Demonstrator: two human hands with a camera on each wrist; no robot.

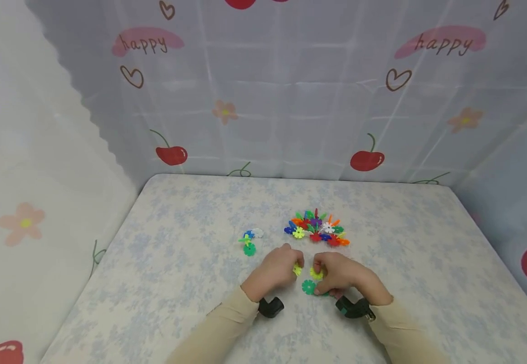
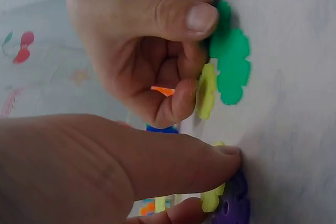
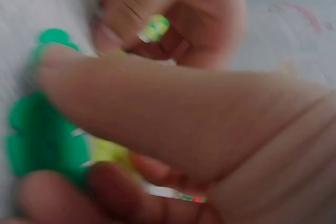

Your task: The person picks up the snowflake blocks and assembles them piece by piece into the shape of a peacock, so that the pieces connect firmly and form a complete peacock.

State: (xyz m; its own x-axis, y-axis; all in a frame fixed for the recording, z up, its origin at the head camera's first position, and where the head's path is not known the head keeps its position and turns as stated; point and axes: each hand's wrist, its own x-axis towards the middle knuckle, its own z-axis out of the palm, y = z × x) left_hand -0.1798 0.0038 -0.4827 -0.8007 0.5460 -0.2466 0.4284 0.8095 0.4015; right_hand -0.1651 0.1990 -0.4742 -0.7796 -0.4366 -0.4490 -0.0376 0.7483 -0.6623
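Note:
My left hand (image 1: pixel 278 268) pinches a yellow flower-shaped plastic disc (image 2: pixel 212 198) between thumb and finger. Right against that disc is a purple one (image 2: pixel 237 203), seen in the left wrist view; I cannot tell whether the two are joined. Over the table, my right hand (image 1: pixel 342 273) holds a green flower-shaped disc (image 3: pixel 47 140) between its thumb and fingers, low at the tabletop. Another green piece shows past the thumb tip, partly hidden. One right fingertip touches a second yellow disc (image 2: pixel 207 92). Both hands are close together, apart from each other.
Beyond the hands, a pile of multicoloured flower discs (image 1: pixel 315 230) stands on the patterned tablecloth (image 1: pixel 190 227). Left of it lies a small group of blue, white, yellow-green and green discs (image 1: pixel 249 249). A printed curtain (image 1: pixel 281 131) hangs behind the table.

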